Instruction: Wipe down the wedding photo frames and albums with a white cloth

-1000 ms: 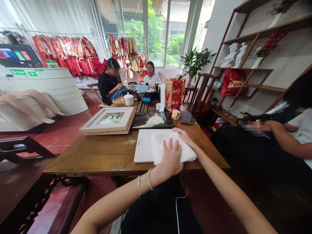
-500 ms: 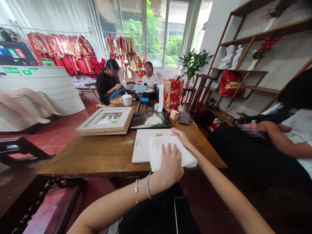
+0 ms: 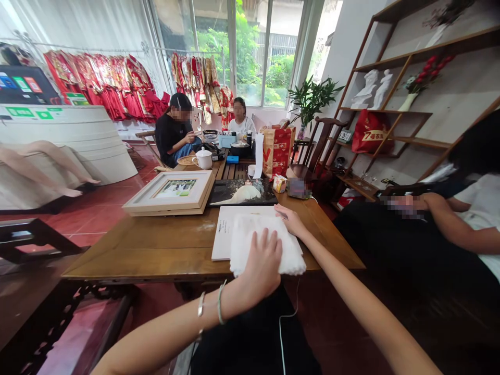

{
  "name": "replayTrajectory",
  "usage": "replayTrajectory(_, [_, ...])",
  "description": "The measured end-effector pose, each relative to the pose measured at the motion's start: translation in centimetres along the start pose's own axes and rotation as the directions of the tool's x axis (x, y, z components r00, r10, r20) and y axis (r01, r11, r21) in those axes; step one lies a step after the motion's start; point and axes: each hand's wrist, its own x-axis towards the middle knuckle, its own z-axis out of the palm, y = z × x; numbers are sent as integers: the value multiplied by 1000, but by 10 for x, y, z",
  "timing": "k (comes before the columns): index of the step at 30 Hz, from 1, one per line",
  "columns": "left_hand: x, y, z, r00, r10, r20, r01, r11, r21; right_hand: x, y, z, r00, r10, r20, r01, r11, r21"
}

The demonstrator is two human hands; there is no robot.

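A flat white panel with small dark print on its left side lies on the wooden table near its front edge. Over much of it is spread a white fluffy cloth. My left hand, with bracelets at the wrist, lies on the cloth with fingers extended and slightly apart. At the panel's far right corner, my right hand grips the edge with bent fingers. The cloth hides most of the panel's face.
Behind the panel lie a dark picture panel and stacked pale frames. A small box, a phone and a red paper bag stand at the right. Another person sits on the right; two more sit beyond.
My left hand and the cloth have slid left across the panel. The yellow mark near the far edge is now mostly covered. My right hand stays at the corner, its fingers more bent.
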Motion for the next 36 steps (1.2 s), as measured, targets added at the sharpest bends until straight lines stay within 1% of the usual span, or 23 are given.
replayTrajectory(3, [-26,3,1,999,20,32,-20,1000,-13,0,0,2,1000,2,-14,-3,999,-41])
replayTrajectory(5, [-33,-3,-1,999,13,38,-12,999,-37,-1,-1,3,1000,0,-16,-1,998,-63])
replayTrajectory(6, [-32,-7,-2,999,6,33,-4,999,-53,-1,-1,3,1000,-2,-17,0,998,-69])
replayTrajectory(9, [-17,-30,-4,999,-41,4,42,996,-82,-2,-1,3,1000,-7,-15,6,998,-67])
replayTrajectory(13, [18,-72,-1,994,-110,-27,108,991,-75,-2,-1,2,1000,-18,-17,17,997,-69])
replayTrajectory(15, [29,-90,1,996,-87,-27,84,992,-90,-2,-1,2,1000,-21,-22,20,997,-71])
replayTrajectory(17, [31,-100,2,999,-38,-28,35,993,-110,-2,-1,3,999,-20,-27,19,998,-67])
replayTrajectory(18, [29,-101,2,999,-18,-32,14,993,-115,-2,0,3,999,-20,-30,18,998,-66])
replayTrajectory(20, [18,-94,2,999,0,-35,-4,993,-115,-2,0,4,999,-19,-31,17,998,-67])
replayTrajectory(25, [-28,-52,2,1000,-2,16,4,992,-123,-2,0,4,1000,-15,-23,14,998,-63])
replayTrajectory(28, [-52,-38,3,999,17,37,-11,989,-145,-2,0,4,1000,-9,-25,7,998,-64])
replayTrajectory(30, [-61,-36,3,999,11,37,-5,988,-155,-2,0,5,1000,-8,-25,7,998,-67])
replayTrajectory(32, [-61,-41,2,1000,-18,18,20,987,-159,-3,0,4,1000,-15,-20,13,998,-68])
replayTrajectory(34, [-54,-50,1,998,-55,-8,53,986,-157,-3,0,4,1000,-23,-17,22,997,-70])
replayTrajectory(36, [-41,-64,0,995,-98,-28,93,985,-143,-3,-1,4,1000,-26,-14,25,997,-74])
